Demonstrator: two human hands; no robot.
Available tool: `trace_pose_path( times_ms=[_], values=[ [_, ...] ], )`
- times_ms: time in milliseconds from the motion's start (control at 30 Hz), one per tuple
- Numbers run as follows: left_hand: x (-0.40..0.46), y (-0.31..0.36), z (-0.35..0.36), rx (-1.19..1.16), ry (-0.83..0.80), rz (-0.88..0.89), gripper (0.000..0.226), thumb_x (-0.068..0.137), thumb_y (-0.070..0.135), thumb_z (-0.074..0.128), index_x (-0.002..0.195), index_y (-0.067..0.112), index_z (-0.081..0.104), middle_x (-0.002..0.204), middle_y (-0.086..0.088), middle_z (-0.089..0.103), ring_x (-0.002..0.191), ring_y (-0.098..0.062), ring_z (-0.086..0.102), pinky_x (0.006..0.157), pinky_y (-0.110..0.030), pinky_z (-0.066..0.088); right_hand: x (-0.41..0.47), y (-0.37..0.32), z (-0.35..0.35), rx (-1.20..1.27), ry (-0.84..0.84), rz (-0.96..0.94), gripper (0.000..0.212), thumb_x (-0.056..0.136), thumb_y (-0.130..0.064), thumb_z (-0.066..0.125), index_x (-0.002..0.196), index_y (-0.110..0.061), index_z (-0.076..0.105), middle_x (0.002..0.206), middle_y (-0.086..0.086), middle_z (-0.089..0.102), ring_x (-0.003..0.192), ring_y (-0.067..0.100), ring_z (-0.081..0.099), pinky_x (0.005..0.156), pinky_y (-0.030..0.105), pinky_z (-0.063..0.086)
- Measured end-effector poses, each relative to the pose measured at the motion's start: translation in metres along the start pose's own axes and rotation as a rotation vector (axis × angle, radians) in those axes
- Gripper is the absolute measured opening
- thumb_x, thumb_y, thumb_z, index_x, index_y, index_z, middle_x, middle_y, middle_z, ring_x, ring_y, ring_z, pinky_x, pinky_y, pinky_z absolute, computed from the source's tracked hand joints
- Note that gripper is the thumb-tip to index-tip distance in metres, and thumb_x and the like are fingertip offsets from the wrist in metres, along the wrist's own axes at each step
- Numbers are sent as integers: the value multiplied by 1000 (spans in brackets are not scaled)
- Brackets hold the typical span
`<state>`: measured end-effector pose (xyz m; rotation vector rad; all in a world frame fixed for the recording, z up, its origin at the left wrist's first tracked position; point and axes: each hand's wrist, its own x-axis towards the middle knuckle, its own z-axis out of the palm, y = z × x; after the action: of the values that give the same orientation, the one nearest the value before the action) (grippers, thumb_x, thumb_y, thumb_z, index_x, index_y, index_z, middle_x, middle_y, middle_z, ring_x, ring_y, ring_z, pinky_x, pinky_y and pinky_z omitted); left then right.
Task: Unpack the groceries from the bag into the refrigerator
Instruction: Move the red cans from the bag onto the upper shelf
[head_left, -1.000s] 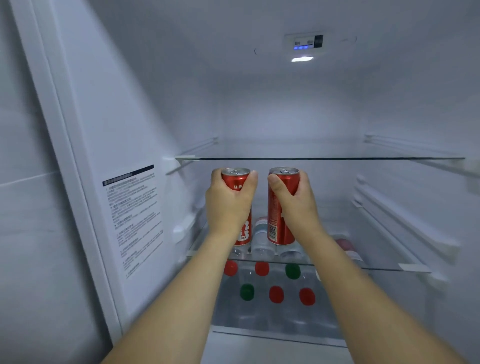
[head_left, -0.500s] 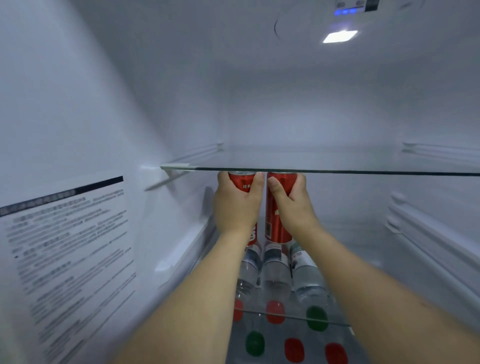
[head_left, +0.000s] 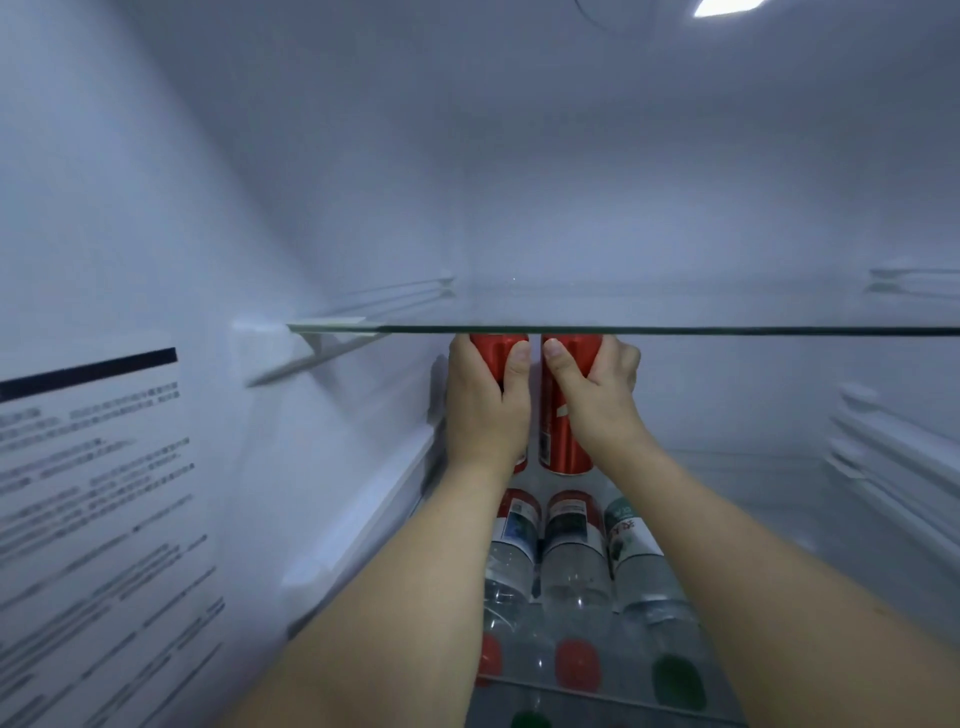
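Hands, left (head_left: 485, 410) and right (head_left: 597, 395), each wrapped around a red can (head_left: 563, 431), should lower gently onto glass behind bottles (head_left: 574, 551) below fingers.

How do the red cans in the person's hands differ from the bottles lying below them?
The red cans are opaque and red all over; the bottles are clear plastic with paper labels. The cans are held upright, the left hand and the right hand each gripping one, while the bottles lie on their sides, caps toward the camera. The cans' tops reach the upper glass shelf; the bottles rest on the shelf below. Both are drinks inside the refrigerator.
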<state>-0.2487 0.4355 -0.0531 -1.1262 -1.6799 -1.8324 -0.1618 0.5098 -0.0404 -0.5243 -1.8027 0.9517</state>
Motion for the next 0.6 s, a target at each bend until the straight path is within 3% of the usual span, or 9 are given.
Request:
trace_pose_path(
  times_ms=[100,200,333,600],
  values=[
    [-3,-4,-2,28,-39,32,44,95,48,46,129,20,40,115,3,56,103,-13,55,88,-33,49,-4,7,-2,7,-57,7,49,96,-46,48,137,-22,36,128,-2,27,120,8,21,106,28,20],
    [-7,-10,2,142,-112,4,53,92,46,43,136,17,38,123,-3,51,115,-21,46,102,-40,38,-9,15,0,-48,-85,14,61,98,-38,48,150,-24,20,139,5,26,132,15,20,109,30,15],
    [-7,-12,4,212,-168,-108,62,95,27,51,149,15,24,146,-11,34,133,-27,27,113,-42,21,-6,26,1,-139,-102,5,62,99,-37,45,153,-28,14,138,9,26,133,22,20,108,32,15],
    [-7,-13,5,288,-153,-85,66,95,25,52,151,10,20,148,-15,32,135,-30,27,114,-42,21,1,39,-1,-182,-86,-21,59,99,-37,48,152,-29,24,122,7,38,123,26,40,112,43,33]
  ],
)
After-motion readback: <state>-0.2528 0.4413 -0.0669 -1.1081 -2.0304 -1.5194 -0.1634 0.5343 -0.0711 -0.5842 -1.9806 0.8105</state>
